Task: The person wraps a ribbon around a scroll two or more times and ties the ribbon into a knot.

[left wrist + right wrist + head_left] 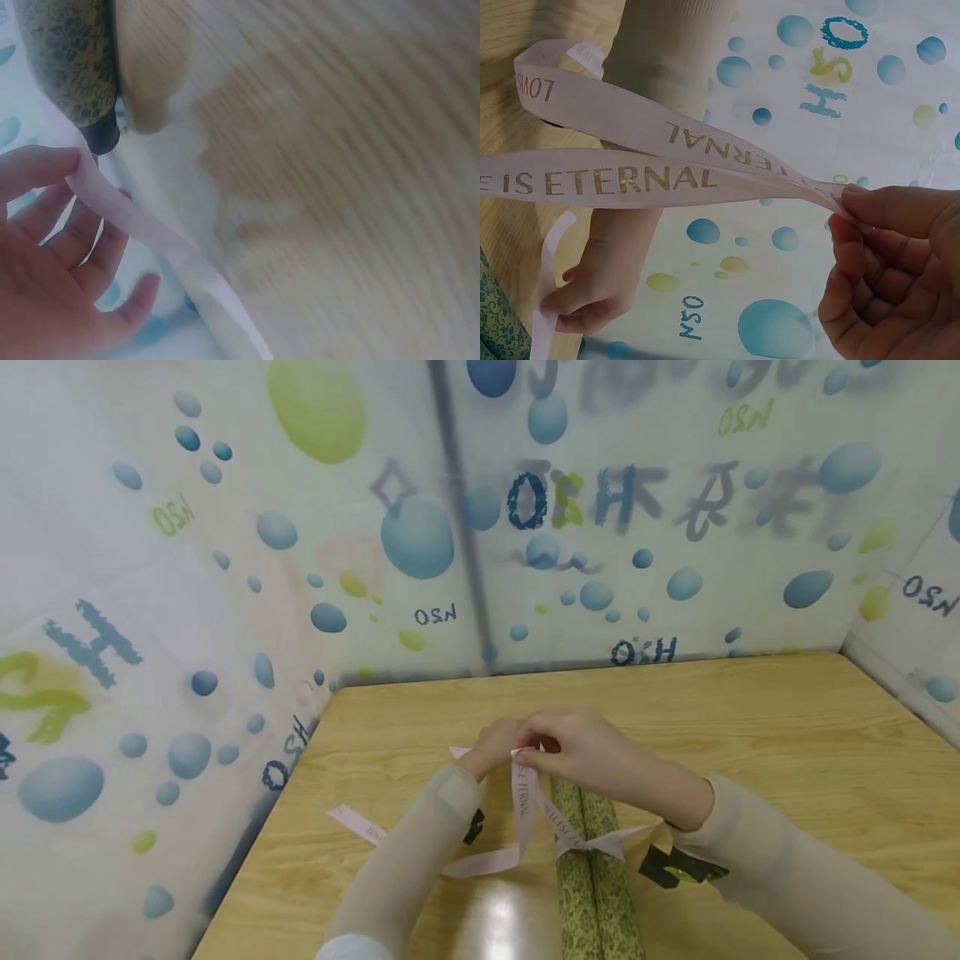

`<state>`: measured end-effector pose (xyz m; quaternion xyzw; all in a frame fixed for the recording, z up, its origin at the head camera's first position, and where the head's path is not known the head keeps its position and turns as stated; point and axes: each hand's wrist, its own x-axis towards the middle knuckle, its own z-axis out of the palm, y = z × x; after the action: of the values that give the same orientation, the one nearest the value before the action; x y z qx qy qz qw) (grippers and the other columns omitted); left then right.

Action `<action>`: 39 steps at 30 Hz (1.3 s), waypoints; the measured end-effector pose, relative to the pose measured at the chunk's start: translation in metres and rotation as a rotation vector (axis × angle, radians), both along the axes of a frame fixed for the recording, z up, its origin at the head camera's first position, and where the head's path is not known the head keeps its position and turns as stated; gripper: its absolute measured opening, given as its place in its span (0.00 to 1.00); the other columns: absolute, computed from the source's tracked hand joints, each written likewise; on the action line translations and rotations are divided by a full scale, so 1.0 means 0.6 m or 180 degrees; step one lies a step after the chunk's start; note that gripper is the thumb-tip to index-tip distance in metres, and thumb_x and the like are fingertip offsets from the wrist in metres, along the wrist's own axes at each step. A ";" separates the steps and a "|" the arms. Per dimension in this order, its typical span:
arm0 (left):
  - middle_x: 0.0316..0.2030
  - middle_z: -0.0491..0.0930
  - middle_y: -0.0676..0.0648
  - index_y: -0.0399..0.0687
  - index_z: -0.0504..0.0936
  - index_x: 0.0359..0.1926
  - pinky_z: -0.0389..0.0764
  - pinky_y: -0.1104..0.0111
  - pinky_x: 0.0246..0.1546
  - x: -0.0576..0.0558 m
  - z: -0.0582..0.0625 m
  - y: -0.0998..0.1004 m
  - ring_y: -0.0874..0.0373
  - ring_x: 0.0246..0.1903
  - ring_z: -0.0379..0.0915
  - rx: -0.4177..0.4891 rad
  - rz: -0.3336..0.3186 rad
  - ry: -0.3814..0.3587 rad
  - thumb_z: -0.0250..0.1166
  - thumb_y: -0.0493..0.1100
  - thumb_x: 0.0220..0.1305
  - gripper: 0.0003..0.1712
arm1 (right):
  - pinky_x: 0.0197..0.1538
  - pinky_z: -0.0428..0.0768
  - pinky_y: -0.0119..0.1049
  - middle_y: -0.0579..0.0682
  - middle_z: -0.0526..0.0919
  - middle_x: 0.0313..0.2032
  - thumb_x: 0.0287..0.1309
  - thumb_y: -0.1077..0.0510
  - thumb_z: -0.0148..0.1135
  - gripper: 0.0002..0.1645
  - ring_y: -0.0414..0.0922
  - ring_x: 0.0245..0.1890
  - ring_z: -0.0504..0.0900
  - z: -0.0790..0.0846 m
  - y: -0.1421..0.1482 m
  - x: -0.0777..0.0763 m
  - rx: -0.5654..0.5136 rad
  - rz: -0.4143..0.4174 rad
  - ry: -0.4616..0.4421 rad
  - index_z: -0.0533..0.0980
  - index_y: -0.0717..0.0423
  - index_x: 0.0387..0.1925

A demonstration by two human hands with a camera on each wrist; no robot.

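Two long green-and-black floral-patterned rolls [597, 893] lie side by side on the wooden table, a pink ribbon [572, 835] wrapped around them. Gold letters on the ribbon [607, 178] read "IS ETERNAL" in the right wrist view. My right hand [577, 747] pinches a folded loop of ribbon between thumb and forefinger, raised over the rolls. Just left of it, my left hand [491, 747] is partly hidden behind the right. In the left wrist view, the left hand [67, 247] pinches another stretch of ribbon [139, 221] near a roll's dark end [101, 135].
A loose ribbon tail [356, 822] lies on the table [712, 718] to the left. Small black devices [678, 867] sit at the wrists. Behind and to the left, the white wall [225, 635] carries blue and green drops and lettering.
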<state>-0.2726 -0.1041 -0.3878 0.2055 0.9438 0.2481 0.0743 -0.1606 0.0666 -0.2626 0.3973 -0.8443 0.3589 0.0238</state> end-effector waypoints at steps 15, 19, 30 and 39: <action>0.23 0.76 0.47 0.42 0.77 0.40 0.61 0.72 0.14 0.069 0.051 -0.078 0.62 0.13 0.58 -0.0013 0.0843 0.0161 0.55 0.32 0.59 0.08 | 0.26 0.72 0.31 0.38 0.76 0.24 0.59 0.56 0.62 0.03 0.38 0.24 0.71 -0.001 -0.003 0.009 0.0045 -0.0073 -0.0030 0.79 0.51 0.33; 0.31 0.81 0.44 0.41 0.81 0.32 0.64 0.72 0.17 0.097 0.069 -0.106 0.61 0.15 0.60 -0.0050 0.0950 0.0100 0.52 0.30 0.62 0.11 | 0.27 0.72 0.31 0.38 0.76 0.25 0.59 0.56 0.62 0.03 0.39 0.25 0.71 -0.001 -0.004 0.010 0.0078 -0.0144 -0.0086 0.79 0.50 0.33; 0.50 0.78 0.39 0.40 0.80 0.51 0.72 0.67 0.18 0.191 0.116 -0.150 0.62 0.11 0.61 0.0705 0.1532 -0.0358 0.49 0.38 0.67 0.17 | 0.27 0.71 0.32 0.38 0.76 0.25 0.59 0.57 0.62 0.02 0.38 0.24 0.71 0.002 -0.004 0.013 0.0118 -0.0242 -0.0122 0.79 0.49 0.34; 0.44 0.77 0.33 0.38 0.73 0.58 0.78 0.64 0.20 0.267 0.127 -0.140 0.57 0.13 0.73 0.1263 0.1634 -0.0607 0.48 0.36 0.66 0.21 | 0.27 0.71 0.32 0.38 0.77 0.25 0.60 0.57 0.61 0.02 0.37 0.24 0.70 0.003 -0.005 0.018 0.0091 -0.0208 -0.0105 0.79 0.50 0.33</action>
<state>-0.1124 -0.1880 -0.3117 -0.0525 0.8868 0.4557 0.0558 -0.1501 0.0635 -0.2610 0.3638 -0.8621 0.3524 0.0160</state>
